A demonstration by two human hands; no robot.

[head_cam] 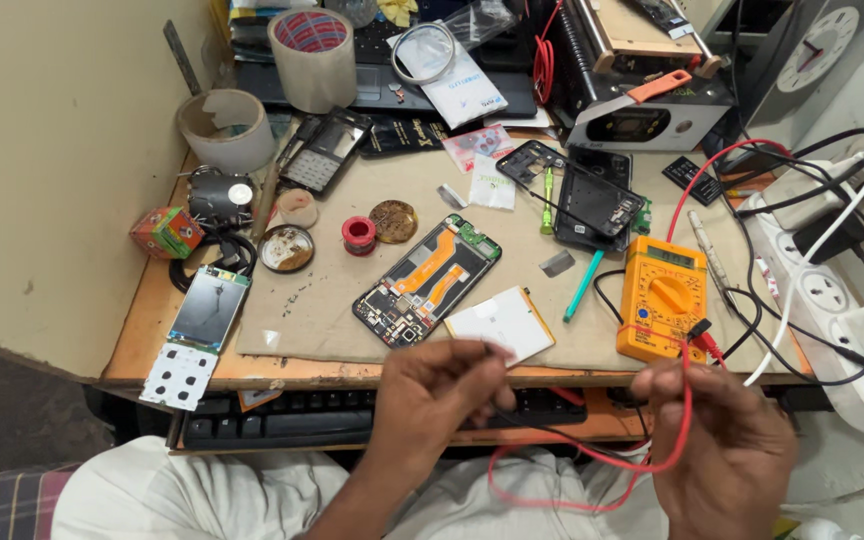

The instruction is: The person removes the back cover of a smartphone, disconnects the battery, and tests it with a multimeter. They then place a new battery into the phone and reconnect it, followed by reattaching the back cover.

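Wooden counter, worn orange edge, set against a cream wall; beige mat over its middle, bearing an opened phone, white battery, yellow multimeter, teal pen; tape rolls at the rear; white power strip at right.

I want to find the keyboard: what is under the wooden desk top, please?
Under the desk top a black keyboard lies on a lower shelf. The left hand covers its middle; the right hand and red wire hide the shelf's right end.

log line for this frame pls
left hand: pinches black probe lead | right hand: holds red lead | yellow multimeter on desk | opened phone untouched
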